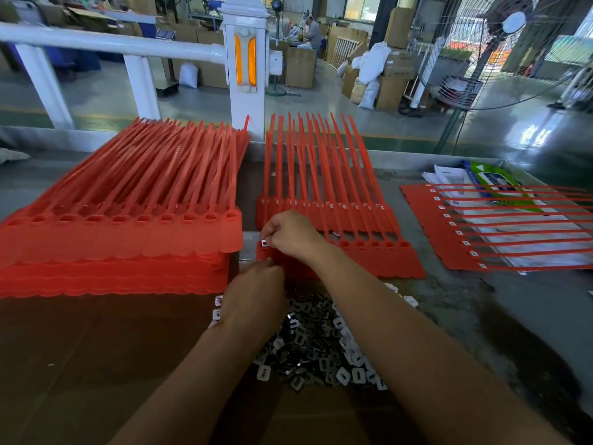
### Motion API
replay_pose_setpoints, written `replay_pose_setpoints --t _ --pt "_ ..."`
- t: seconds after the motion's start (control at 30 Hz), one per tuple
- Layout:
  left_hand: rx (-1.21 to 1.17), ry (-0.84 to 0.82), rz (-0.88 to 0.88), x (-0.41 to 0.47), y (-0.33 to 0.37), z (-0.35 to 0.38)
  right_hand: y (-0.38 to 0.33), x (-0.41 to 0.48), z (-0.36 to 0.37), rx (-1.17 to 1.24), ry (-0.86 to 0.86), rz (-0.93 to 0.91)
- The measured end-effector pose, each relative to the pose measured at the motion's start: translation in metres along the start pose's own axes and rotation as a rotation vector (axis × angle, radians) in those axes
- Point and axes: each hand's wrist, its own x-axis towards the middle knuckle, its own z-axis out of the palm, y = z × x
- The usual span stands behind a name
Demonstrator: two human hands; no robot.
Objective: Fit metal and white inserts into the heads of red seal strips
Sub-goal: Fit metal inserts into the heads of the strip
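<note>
**Insert going into the leftmost head of the centre sheet**

- Centre sheet of red seal strips [398,261] lies flat on the grey table [481,313], heads toward the person, tails pointing away. The heads visible right of the hands show open slots.
- A white insert [265,243] sits at the leftmost head of that sheet. The right hand [290,234] is over it, fingers curled down and fingertips pinching it.
- The left hand [256,293] is just below the right, close to it, back to camera, fingers curled under at the sheet's near edge. Cannot tell whether it holds anything.
- A second sheet [266,213] lies under the centre one, offset farther away. Its heads already carry white inserts.
- A loose pile of inserts [321,345], dark metal and white mixed, sits under the forearms, partly on brown cardboard [96,348].
- Left: tall stack of red strip sheets [122,242], head slots open.
- Right, apart from the work: single filled sheet [449,239], turned sideways, white inserts in every head, lying over papers [449,179] and a green packet [494,184].
- Beyond the table: white rail post [247,65], large floor fan [513,43], workshop floor with cartons.
</note>
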Motion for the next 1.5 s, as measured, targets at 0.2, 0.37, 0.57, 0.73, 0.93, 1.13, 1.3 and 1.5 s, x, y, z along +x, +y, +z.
replay_pose_setpoints --t 0.2,0.37,0.57,0.73,0.93,1.13,1.3,1.5 --pt "0.010 -0.003 -0.009 0.000 0.001 -0.001 -0.001 -0.001 0.001 -0.023 0.002 -0.008" --pt "0.002 0.003 -0.005 -0.001 0.001 -0.003 -0.002 -0.006 -0.002 -0.030 -0.011 -0.052" --pt "0.002 0.004 0.002 -0.001 0.001 -0.004 -0.003 -0.006 -0.002 0.000 0.039 -0.018" --pt "-0.005 0.009 0.004 -0.001 0.000 -0.004 -0.003 -0.007 -0.002 -0.059 0.050 -0.057" --pt "-0.016 0.008 0.011 0.000 -0.001 -0.003 -0.001 -0.008 -0.007 -0.004 0.034 -0.077" --pt "-0.012 0.001 0.010 0.000 -0.001 -0.002 -0.002 -0.005 -0.007 -0.014 0.021 -0.052" --pt "0.017 0.007 0.000 0.000 0.000 -0.002 -0.002 -0.004 0.002 -0.066 0.010 -0.048" --pt "0.013 0.007 -0.011 0.000 0.000 -0.002 -0.001 -0.002 0.003 -0.115 -0.016 -0.030"
